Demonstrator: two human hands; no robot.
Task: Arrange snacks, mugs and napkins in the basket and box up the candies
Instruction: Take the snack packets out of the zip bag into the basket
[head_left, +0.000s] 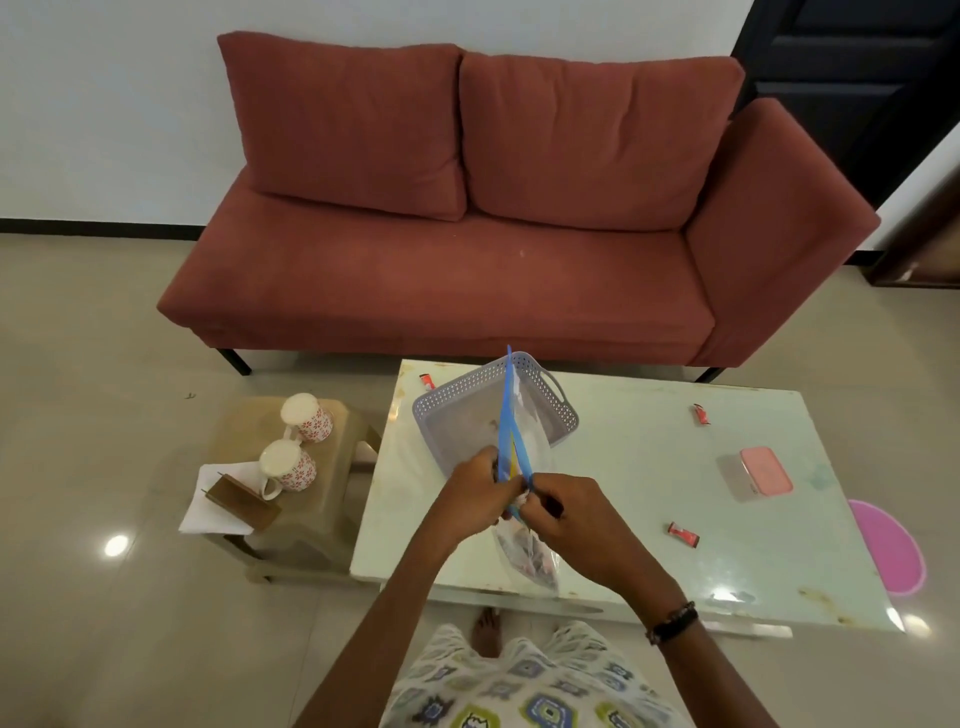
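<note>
Over the near table (649, 519) edge, both hands, left (480, 493) and right (576, 525), pinch a clear snack bag's (527, 553) blue zip strip (506, 415), seemingly sealing it, just short of the empty grey basket (550, 395) where it likely goes next.

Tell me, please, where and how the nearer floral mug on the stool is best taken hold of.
Grip the nearer floral mug by its handle, which sticks out toward the person at the lower left, beside the napkin holder. Come from the near side, probably with the left hand once it lets go of the zip bag. The mug stands upright, so lift straight up.
</note>
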